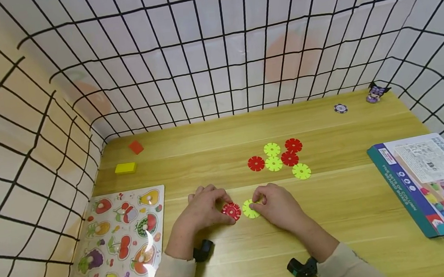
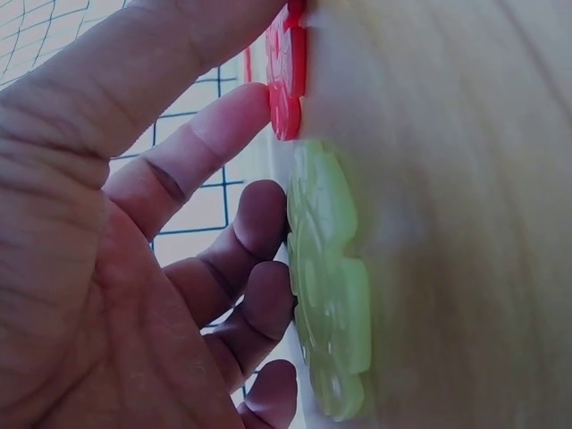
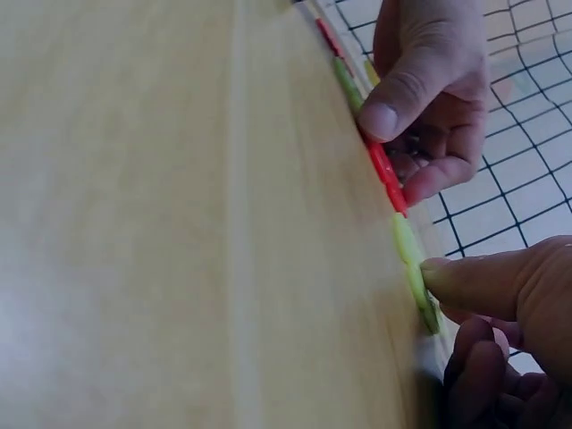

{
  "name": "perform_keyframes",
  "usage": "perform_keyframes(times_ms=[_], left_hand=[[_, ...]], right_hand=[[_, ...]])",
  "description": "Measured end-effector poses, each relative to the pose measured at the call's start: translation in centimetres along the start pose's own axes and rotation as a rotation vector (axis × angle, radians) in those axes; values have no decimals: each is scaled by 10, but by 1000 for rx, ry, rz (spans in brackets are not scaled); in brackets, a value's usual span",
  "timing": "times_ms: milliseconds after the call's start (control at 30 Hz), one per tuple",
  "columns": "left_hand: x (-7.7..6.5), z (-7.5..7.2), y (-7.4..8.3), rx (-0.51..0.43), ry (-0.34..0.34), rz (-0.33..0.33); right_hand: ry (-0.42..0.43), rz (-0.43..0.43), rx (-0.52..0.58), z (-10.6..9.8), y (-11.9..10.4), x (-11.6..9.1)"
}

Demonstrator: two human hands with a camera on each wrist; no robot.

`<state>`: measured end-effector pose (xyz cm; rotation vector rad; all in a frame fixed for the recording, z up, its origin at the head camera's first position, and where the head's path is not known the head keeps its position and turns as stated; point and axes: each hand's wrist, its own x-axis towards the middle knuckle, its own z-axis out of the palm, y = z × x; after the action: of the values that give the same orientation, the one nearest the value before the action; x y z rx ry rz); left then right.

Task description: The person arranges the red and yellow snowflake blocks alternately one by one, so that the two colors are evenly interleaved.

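Two notched plastic snowflake discs lie side by side near the table's middle. My left hand (image 1: pixel 204 207) holds the red snowflake disc (image 1: pixel 231 211) by its edges, between thumb and bent index finger. Just right of it, the thumb and index finger of my right hand (image 1: pixel 276 206) pinch the yellow-green snowflake disc (image 1: pixel 249 209). In the right wrist view the red disc (image 3: pixel 386 178) and the yellow-green disc (image 3: pixel 411 268) stand edge-on, nearly end to end, low over the tabletop. The left wrist view shows the yellow-green disc (image 2: pixel 323 286) beside my left hand's other fingers.
Farther back lie several loose discs, including a red one (image 1: pixel 256 164) and a yellow-green one (image 1: pixel 301 171). A fruit picture board (image 1: pixel 156 195) is at left, near a yellow block (image 1: pixel 125 168) and an orange piece (image 1: pixel 136 147). At right lies a box (image 1: pixel 405 200). Black wire mesh (image 1: pixel 226 61) surrounds the table.
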<state>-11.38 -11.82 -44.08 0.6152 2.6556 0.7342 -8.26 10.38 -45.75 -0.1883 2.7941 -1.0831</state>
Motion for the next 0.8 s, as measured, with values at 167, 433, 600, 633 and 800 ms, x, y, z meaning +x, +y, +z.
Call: perform_keyframes(times_ms=[167, 433, 600, 633, 800], left_hand=[[1, 0, 0, 2, -3, 0], [1, -1, 1, 2, -22, -12], [1, 0, 0, 18, -24, -16], [1, 0, 0, 21, -24, -15], [3, 3, 4, 32, 1, 27]], right_hand=[[-18, 18, -18, -2, -1, 1], [-2, 36, 15, -2, 2, 1], [-8, 36, 11, 0, 3, 2], [-9, 42, 25, -1, 3, 2], [-8, 73, 114, -7, 8, 1]])
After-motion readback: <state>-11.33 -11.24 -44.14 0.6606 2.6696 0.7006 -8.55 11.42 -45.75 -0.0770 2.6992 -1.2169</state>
